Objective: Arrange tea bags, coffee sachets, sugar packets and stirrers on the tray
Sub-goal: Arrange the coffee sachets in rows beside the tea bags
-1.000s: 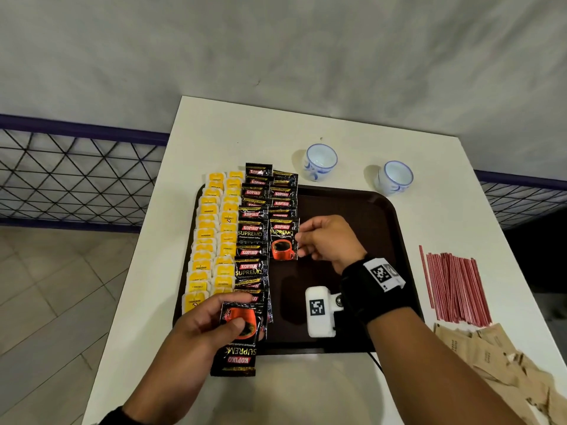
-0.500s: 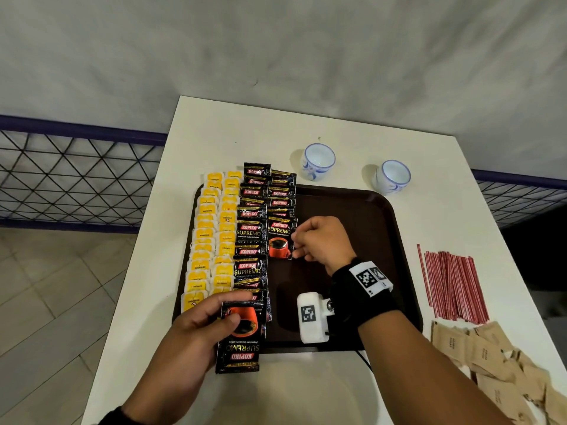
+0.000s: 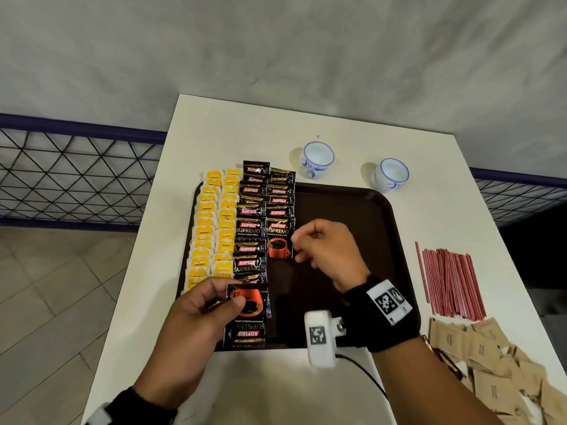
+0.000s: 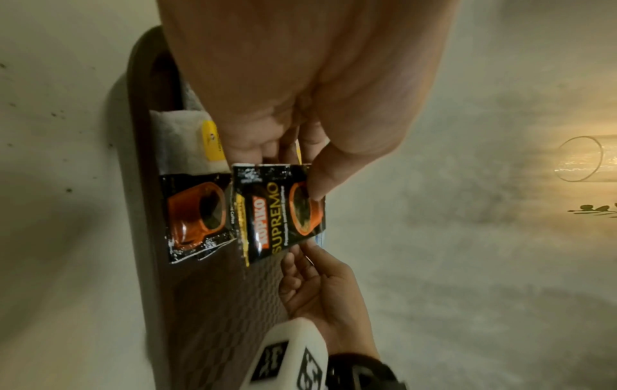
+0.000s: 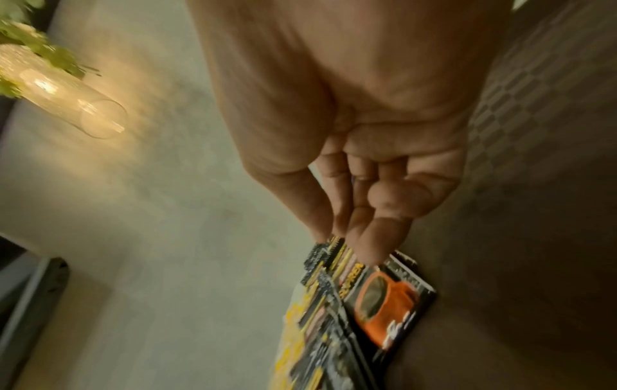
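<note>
On the dark brown tray point(image 3: 352, 228), yellow tea bags point(image 3: 214, 228) fill two columns at the left. Black coffee sachets point(image 3: 250, 228) overlap in two columns beside them. The nearest sachet of the second column point(image 3: 278, 240) point(image 5: 387, 303) lies flat. My right hand point(image 3: 297, 247) point(image 5: 347, 245) touches that sachet's right edge with its fingertips. At the tray's front rim, my left hand point(image 3: 236, 294) grips a small stack of coffee sachets point(image 3: 247, 315) point(image 4: 277, 211), thumb on top. Red stirrers point(image 3: 446, 280) and brown sugar packets point(image 3: 484, 357) lie on the table right of the tray.
Two blue-and-white cups point(image 3: 317, 157) point(image 3: 391, 174) stand on the white table point(image 3: 214, 133) just behind the tray. The tray's right half is bare. A mesh fence and the floor lie beyond the table's left edge.
My right hand moved the sachet slightly left and laid it flat on the second column. Its fingers have loosened at the sachet's edge. The left hand has held still with its stack.
</note>
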### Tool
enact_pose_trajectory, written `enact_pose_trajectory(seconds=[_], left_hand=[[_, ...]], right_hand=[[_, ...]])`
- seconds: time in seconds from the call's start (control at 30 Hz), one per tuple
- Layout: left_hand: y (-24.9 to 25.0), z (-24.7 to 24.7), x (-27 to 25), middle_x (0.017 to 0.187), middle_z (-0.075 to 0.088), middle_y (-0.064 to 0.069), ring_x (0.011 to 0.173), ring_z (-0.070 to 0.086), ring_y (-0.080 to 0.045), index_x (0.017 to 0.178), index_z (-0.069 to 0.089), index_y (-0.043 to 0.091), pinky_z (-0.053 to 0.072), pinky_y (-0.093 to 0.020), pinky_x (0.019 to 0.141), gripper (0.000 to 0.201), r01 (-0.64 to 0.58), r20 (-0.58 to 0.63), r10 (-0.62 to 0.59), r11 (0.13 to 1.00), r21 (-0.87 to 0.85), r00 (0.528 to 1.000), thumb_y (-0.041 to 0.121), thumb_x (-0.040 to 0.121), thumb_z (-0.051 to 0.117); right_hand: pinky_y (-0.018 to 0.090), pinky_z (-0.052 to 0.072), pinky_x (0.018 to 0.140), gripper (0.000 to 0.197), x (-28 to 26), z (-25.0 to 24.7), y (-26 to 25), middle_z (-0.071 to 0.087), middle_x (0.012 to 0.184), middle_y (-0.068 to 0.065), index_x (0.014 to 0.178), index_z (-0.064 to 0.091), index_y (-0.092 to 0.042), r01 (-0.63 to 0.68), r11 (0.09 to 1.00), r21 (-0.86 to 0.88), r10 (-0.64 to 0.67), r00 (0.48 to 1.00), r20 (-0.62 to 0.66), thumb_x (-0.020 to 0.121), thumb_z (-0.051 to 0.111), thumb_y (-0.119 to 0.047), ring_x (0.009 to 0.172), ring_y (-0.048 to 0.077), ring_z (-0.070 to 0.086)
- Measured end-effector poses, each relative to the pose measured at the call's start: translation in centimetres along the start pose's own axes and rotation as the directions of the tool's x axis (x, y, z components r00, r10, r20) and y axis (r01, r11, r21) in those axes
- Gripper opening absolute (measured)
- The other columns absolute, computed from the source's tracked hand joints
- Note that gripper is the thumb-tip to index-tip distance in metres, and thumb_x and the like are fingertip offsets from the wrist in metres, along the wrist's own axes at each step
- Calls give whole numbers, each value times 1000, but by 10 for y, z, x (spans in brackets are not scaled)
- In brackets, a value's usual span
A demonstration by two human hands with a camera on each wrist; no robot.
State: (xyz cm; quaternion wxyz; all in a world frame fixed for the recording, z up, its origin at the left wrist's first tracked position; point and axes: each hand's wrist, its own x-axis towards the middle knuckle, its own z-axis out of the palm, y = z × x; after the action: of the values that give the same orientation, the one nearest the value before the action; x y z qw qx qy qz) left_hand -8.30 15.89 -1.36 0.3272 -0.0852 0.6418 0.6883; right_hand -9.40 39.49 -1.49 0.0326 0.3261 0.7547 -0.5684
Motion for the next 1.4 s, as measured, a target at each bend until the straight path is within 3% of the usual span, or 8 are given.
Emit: enact_pose_trajectory(seconds=[0.23, 0.4, 0.53, 0.67, 0.83, 1.1, 1.23, 1.4], left_hand=[[5, 12, 6, 99, 73, -20, 99, 72, -36, 88, 76, 16, 58, -52, 88, 20, -82, -28, 82, 997, 8, 996, -2, 88, 68], [5, 21, 2, 83, 77, 0, 80, 72, -10, 88, 78, 19, 52, -14, 62, 22, -182, 37, 179, 977, 114, 983, -2, 85, 72], [3, 19, 1, 98, 77, 2, 93, 73, -14, 103, 75, 23, 59, -28, 74, 30, -167, 43, 164, 982, 87, 986, 0, 83, 75], [3, 12, 1, 96, 75, -8, 92, 75, -31, 91, 75, 17, 62, -47, 78, 20, -168, -10, 169, 983, 69, 986, -2, 84, 74], [7, 6, 2, 92, 76, 11, 89, 72, -10, 90, 80, 33, 58, -28, 84, 26, -378, 27, 395, 855, 356, 918, 8, 83, 78], [12, 12, -3, 92, 66, 18, 88, 66, -3, 98, 81, 32, 46, -7, 71, 31, -611, 289, 565, 538, 581, 773, 8, 78, 83], [13, 6, -3, 92, 68, 19, 89, 67, -1, 99, 78, 34, 46, -6, 73, 29, -606, 280, 561, 557, 568, 779, 24, 74, 89], [15, -4, -6, 97, 70, 16, 93, 68, -6, 100, 76, 36, 46, -7, 72, 17, -562, 187, 565, 617, 551, 804, 46, 86, 76]], right_hand=[[23, 37, 43, 9, -57, 2, 15, 70, 80, 12, 96, 71, -5, 27, 968, 250, -104, 948, 300, 87, 72, -2, 59, 19, 64], [22, 40, 43, 17, -69, 2, 14, 66, 85, 5, 100, 70, -10, 103, 982, 159, -154, 922, 356, 87, 72, 1, 62, 20, 66], [27, 53, 49, 18, -70, 1, 13, 61, 81, 17, 87, 55, -4, -4, 948, 317, -90, 955, 282, 88, 64, 12, 60, 26, 70], [31, 59, 58, 18, -75, 3, 21, 66, 83, 19, 91, 50, -2, -181, 872, 455, 31, 948, 316, 89, 61, 12, 68, 31, 73], [21, 49, 71, 22, -82, 4, 34, 67, 91, -6, 94, 67, -23, 154, 987, -47, -143, 972, 184, 81, 80, -12, 75, 5, 63], [29, 53, 65, 17, -91, 0, 23, 69, 81, 1, 94, 72, -18, 365, 914, 177, -394, 903, 174, 86, 72, -4, 63, 16, 64], [36, 54, 70, 11, -89, -5, 24, 70, 82, 1, 84, 73, -17, 463, 882, 84, -470, 867, 163, 82, 75, -7, 73, 19, 66], [18, 49, 66, 22, -61, -36, 23, 72, 80, 7, 71, 74, -10, 236, 943, 237, -250, 968, 34, 71, 79, 11, 71, 13, 64]])
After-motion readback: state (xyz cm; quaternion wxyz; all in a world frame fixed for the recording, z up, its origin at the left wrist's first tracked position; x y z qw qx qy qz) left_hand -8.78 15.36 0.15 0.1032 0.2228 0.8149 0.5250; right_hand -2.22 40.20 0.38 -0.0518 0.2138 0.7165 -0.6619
